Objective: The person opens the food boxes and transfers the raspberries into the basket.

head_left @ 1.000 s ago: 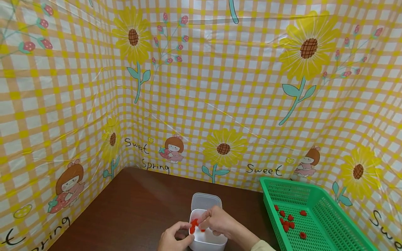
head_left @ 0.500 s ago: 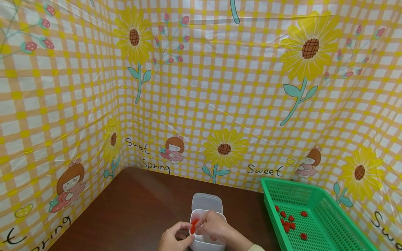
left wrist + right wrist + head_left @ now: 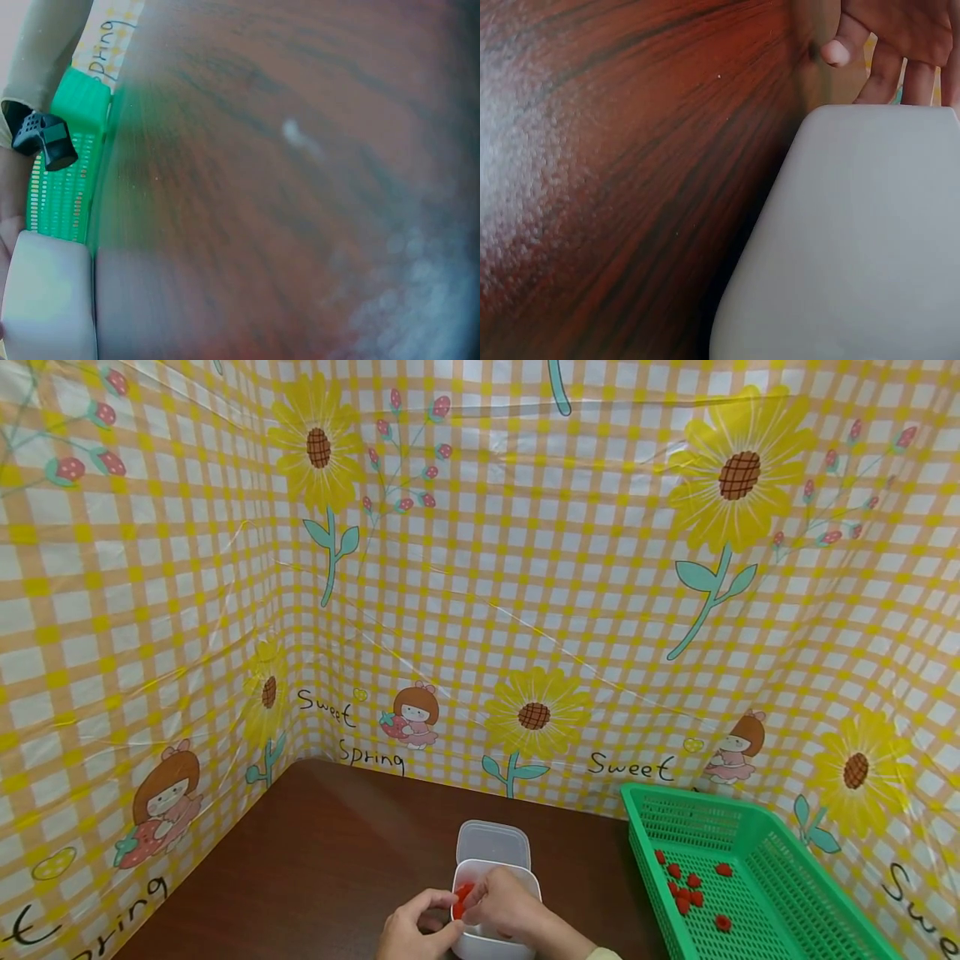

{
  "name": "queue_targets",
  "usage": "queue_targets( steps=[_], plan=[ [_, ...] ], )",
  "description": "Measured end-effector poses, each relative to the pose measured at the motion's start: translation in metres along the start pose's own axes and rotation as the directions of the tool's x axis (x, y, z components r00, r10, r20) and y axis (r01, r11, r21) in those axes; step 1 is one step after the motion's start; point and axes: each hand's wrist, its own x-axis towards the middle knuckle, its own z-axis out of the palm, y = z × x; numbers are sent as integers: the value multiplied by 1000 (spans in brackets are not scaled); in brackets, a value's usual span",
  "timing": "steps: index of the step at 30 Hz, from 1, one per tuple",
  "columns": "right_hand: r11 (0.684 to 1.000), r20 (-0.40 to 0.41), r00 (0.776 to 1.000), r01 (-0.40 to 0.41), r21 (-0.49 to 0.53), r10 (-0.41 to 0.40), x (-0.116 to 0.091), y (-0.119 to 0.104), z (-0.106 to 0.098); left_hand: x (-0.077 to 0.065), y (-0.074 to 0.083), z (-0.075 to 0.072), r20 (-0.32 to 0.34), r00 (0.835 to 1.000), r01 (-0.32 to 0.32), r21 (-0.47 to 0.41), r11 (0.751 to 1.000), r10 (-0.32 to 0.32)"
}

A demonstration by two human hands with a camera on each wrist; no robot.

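Observation:
In the head view a white plastic box (image 3: 495,950) stands on the table with its clear lid (image 3: 492,845) folded back. Small red berries (image 3: 462,892) lie along the inside of its left wall. My left hand (image 3: 417,927) holds that left wall, thumb and fingers curled at the rim. Down inside the box, my right hand (image 3: 504,903) has its fingertips curled at a red berry, which they partly hide. The wrist views show mostly the outside of the box (image 3: 49,296), with the left hand (image 3: 904,34) behind it in the right wrist view.
A green basket (image 3: 780,893) with several loose red berries (image 3: 684,902) stands to the right. Brown tabletop (image 3: 322,860) extends left of the box. A checked, flowered cloth (image 3: 465,610) hangs behind and at both sides.
Inside the box, my right hand has moved left and a little down, toward the left wall and the berries there. My left hand has stayed at the rim.

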Motion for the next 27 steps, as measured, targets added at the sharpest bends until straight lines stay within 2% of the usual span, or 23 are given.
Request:
queue_targets(
  steps=[11,20,27],
  plan=[
    [997,17,999,40,-64,-39,2,-1,1,0,-3,1,-18,999,-31,20,999,31],
    [999,14,1000,11,-52,-11,2,-3,5,0,-4,2,-20,999,-26,22,999,27],
    [994,29,998,50,-100,-48,0,-5,3,0,-5,2,-21,999,-24,23,999,24]
  ],
)
